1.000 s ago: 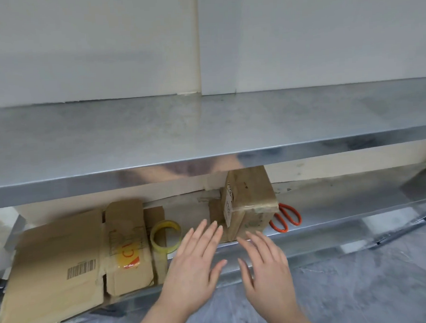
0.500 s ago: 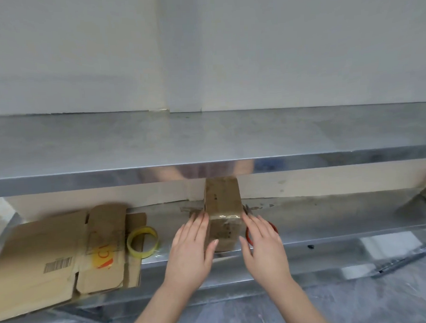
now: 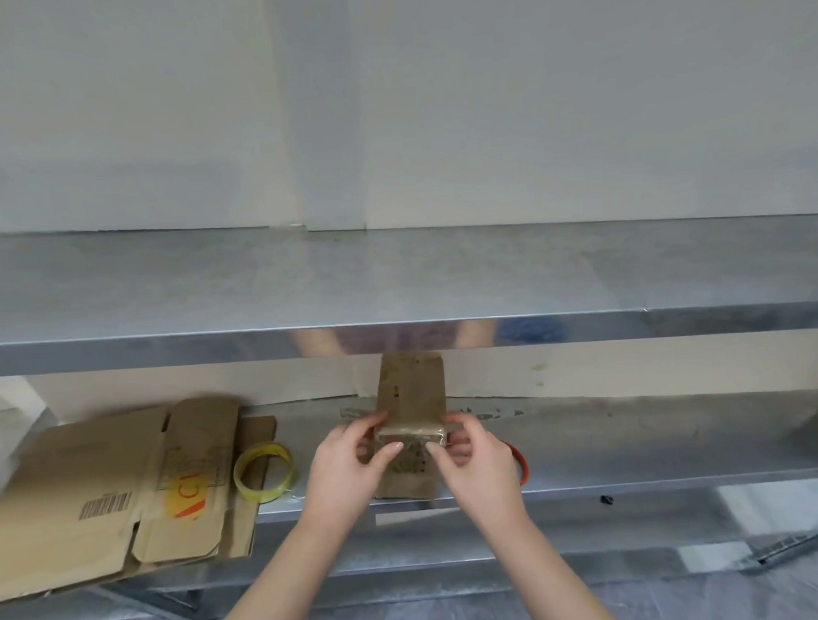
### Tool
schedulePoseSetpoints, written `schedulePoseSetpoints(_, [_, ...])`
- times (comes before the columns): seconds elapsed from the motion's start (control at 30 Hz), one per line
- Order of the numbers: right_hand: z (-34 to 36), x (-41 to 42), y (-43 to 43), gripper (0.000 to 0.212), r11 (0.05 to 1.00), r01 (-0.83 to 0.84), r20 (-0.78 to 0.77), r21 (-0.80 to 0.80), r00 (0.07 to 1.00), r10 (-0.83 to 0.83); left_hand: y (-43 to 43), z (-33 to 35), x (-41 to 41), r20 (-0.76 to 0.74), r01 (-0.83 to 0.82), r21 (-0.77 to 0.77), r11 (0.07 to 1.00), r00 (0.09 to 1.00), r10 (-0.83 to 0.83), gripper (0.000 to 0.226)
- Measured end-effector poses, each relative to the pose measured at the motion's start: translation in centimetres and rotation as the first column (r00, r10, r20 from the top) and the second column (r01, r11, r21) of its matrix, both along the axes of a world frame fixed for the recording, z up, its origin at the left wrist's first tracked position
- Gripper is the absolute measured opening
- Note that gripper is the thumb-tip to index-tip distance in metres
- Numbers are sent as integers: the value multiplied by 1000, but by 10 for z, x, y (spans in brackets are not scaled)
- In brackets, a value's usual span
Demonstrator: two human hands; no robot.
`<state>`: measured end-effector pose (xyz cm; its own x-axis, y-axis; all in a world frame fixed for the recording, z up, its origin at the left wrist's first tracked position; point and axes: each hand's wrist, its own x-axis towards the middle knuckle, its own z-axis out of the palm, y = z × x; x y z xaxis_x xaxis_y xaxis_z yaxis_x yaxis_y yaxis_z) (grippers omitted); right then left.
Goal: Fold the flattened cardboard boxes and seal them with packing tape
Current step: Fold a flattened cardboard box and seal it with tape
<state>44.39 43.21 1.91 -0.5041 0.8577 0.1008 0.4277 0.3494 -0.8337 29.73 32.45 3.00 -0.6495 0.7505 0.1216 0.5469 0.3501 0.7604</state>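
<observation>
- Closing from the flat palms of half a second ago, both hands now grip the box. The left hand and right hand each curl fingers round one side of its near end, thumbs on the front.
- The box seems to rest on the lower shelf, squared up rather than angled as before.
- Tape shines across the gripped edge, so this is probably smoothing the seal or lifting a finished box.
- Flat cardboard and the tape roll lie to the left, untouched; more folding remains.
</observation>
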Motion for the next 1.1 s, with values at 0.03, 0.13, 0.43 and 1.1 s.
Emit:
schedulePoseSetpoints(0.03, [-2, -3, 1, 29, 998, 19, 26, 53, 999, -20, 2, -1, -1, -22, -6, -7, 1000, 1000, 6, 39])
schedulePoseSetpoints(0.13, [-7, -12, -5, 23, 978, 58, 44, 203, 997, -68, 6, -7, -2, -97, -46, 22, 999, 994, 48, 31])
schedulePoseSetpoints(0.43, [7, 13, 20, 45, 975, -214, 112, -53, 969, 219, -1, 10, -31, 29, 269, -145, 952, 963, -267, 54])
schedulePoseSetpoints(1.1, [6, -5, 12, 20, 999, -28, 47, 22, 999, 26, 13, 4, -34, -122, 164, -25, 986, 979, -166, 29])
